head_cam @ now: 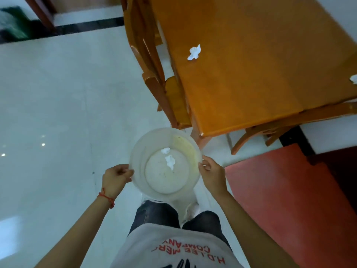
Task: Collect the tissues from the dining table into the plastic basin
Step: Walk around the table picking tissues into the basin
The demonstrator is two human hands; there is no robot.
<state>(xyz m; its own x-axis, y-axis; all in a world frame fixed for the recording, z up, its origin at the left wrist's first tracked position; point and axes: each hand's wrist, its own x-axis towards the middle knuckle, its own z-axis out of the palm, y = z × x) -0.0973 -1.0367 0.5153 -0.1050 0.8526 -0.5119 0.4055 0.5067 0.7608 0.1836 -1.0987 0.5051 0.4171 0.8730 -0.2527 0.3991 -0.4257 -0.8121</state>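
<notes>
Pale glossy floor tiles point(58, 93) are spreading out beneath us as we are standing just off the near corner of the orange dining table point(251, 84). We are carrying the plastic basin point(164, 192) between us and that corner, our left hand point(116, 176) and right hand point(212, 175) each curling fingers over opposite sides of its rim. It is looking translucent white, with a yellowish stain on its wall. Two crumpled tissues point(169, 159) are already lying inside. One tissue point(194, 52) is still waiting near the table's left edge, another scrap point(354, 79) at its right edge, so we are judging ourselves roughly halfway.
</notes>
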